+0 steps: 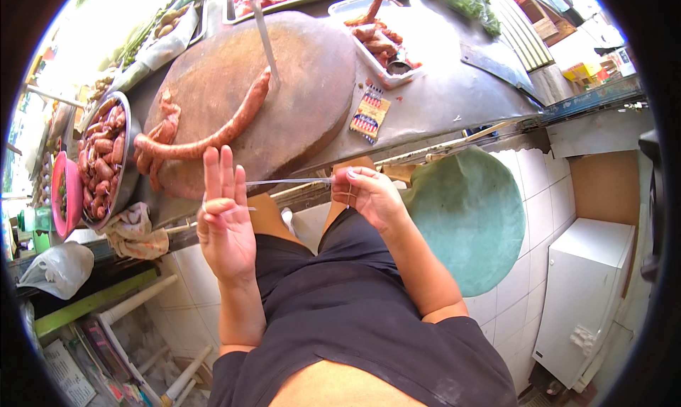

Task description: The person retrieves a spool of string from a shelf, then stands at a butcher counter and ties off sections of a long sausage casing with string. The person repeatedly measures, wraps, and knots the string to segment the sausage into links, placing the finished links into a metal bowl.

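A thin whitish plastic strip (290, 181) is stretched between my two hands in front of the chopping block's near edge. My left hand (226, 215) pinches one end between thumb and finger, its other fingers raised. The fingers of my right hand (367, 194) are closed on the other end. Beyond my left hand, a long raw sausage (213, 141) lies curved on the round wooden chopping block (314, 50). Loose casing or meat (166, 121) lies by its left end. A knife (263, 40) stands upright beside its right end, its tip against the block.
A metal bowl (130, 136) of short sausages and a pink basin (57, 194) stand left. Right of the block are a meat tray (372, 69), a small printed packet (367, 113) and a cleaver (495, 69). A cloth (133, 231) hangs at the counter edge. A round green seat (468, 226) stands right.
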A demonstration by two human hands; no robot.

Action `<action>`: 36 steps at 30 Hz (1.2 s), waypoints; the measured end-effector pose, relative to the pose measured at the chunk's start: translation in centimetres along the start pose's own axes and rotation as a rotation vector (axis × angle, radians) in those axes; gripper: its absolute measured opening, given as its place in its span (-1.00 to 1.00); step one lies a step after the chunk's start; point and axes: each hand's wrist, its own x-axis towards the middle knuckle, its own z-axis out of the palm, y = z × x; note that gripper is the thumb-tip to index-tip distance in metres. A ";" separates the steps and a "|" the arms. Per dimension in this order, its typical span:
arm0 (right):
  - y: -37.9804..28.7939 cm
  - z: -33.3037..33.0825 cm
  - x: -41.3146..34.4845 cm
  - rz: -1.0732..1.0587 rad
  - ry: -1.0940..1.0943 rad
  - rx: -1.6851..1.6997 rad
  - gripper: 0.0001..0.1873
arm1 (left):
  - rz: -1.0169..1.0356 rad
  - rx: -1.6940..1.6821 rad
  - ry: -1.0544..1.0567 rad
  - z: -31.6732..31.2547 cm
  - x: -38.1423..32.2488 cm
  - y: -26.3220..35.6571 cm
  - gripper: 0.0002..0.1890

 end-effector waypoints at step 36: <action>-1.8 10.8 -4.3 -1.071 -0.095 -1.386 -0.84 | -0.494 -0.290 -0.062 0.5 -2.6 0.2 -0.68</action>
